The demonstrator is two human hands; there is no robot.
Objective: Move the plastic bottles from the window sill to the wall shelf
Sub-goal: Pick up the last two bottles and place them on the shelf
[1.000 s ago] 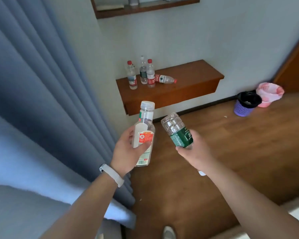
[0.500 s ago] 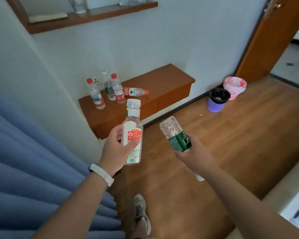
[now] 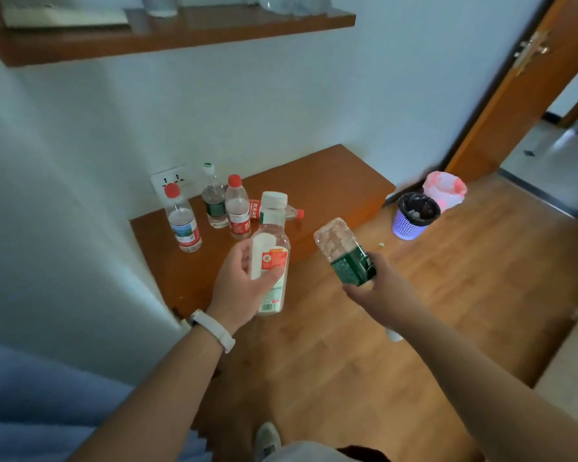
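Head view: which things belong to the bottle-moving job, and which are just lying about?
Job:
white-capped bottle in the left hand
green-label bottle in the right hand
lower wall shelf
three standing bottles and one lying bottle on it

Lying about:
purple bin
pink bin
upper shelf
wall socket
door

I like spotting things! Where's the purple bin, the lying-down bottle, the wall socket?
purple bin (image 3: 408,229): head view, its lattice wall.
lying-down bottle (image 3: 255,208): head view, its red label.
wall socket (image 3: 177,177): head view, its white plate.
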